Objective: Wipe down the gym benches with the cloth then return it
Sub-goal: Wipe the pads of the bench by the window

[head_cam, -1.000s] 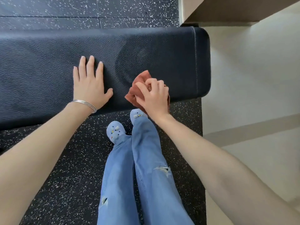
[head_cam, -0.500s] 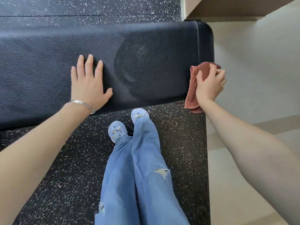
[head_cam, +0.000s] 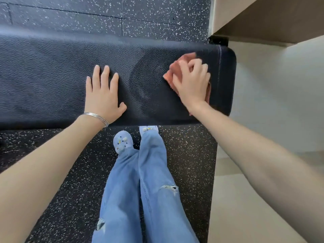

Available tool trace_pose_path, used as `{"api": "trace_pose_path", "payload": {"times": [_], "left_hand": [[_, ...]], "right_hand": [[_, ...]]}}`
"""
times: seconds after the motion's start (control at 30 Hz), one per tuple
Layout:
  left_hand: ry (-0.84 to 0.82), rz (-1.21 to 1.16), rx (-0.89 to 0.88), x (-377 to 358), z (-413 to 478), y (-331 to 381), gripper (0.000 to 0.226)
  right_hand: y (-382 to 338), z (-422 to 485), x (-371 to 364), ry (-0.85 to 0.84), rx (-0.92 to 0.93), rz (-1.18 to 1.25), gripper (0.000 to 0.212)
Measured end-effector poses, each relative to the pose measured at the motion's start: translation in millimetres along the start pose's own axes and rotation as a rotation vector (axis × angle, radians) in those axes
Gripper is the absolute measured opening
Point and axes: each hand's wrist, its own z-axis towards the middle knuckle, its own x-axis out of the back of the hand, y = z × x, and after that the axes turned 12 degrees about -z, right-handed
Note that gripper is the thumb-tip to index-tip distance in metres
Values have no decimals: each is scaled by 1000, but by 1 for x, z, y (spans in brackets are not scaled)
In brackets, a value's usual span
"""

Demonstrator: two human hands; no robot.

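Observation:
A black padded gym bench (head_cam: 52, 81) runs across the view from the left edge to its rounded right end. My left hand (head_cam: 103, 95) lies flat on the pad near its front edge, fingers apart, a silver bangle on the wrist. My right hand (head_cam: 191, 83) presses a crumpled reddish-brown cloth (head_cam: 177, 67) onto the top of the pad close to the right end. Most of the cloth is hidden under that hand; part of it shows beyond the fingers and by the wrist.
Black speckled rubber flooring (head_cam: 189, 155) lies under and behind the bench. My legs in blue jeans (head_cam: 149, 186) and light blue shoes stand just in front of the pad. Pale tiled floor (head_cam: 273, 95) and a beige ledge (head_cam: 273, 16) are to the right.
My right hand swept the cloth from the pad's front edge to the right end face, then back up onto the top near that end. My left hand has stayed flat.

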Motion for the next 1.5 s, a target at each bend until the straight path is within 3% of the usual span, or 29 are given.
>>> {"api": "trace_pose_path", "payload": {"times": [0.13,0.27,0.37,0.5,0.6,0.67,0.8,0.97,1.03,1.17,1.3,1.37,1.5], "left_hand": [[-34,1,20,7,1,1,83],[-34,10,-3,13,1,-5,79],[-37,17,-12,14,0,-8,78],[-47,9,-9,18,1,-10,74],[-47,2,-7,21,1,-13,73],[-46,-15,-4,22,0,-15,73],[-33,-50,4,21,-3,-19,73],[-8,-59,38,24,-18,-42,70],[-9,-56,50,27,-23,-52,69],[-16,-52,43,30,-30,-66,69],[5,-57,11,29,-34,-77,66],[20,-77,-1,28,-36,-81,66],[17,-80,0,26,-47,-95,66]], "right_hand": [[-26,-53,5,-15,335,2,22],[-12,-4,10,66,692,-75,30],[-29,55,15,18,657,-90,37],[-70,107,20,-91,343,33,40],[-79,84,20,-3,261,11,37],[-73,42,19,75,377,53,34],[-51,-48,2,66,732,25,34],[-58,-9,3,134,1005,1,31],[-74,26,12,125,894,-16,31],[-120,87,28,27,502,32,40],[-143,64,28,65,268,33,36],[-141,21,25,102,313,40,33],[-129,-74,16,72,603,30,28]]}}
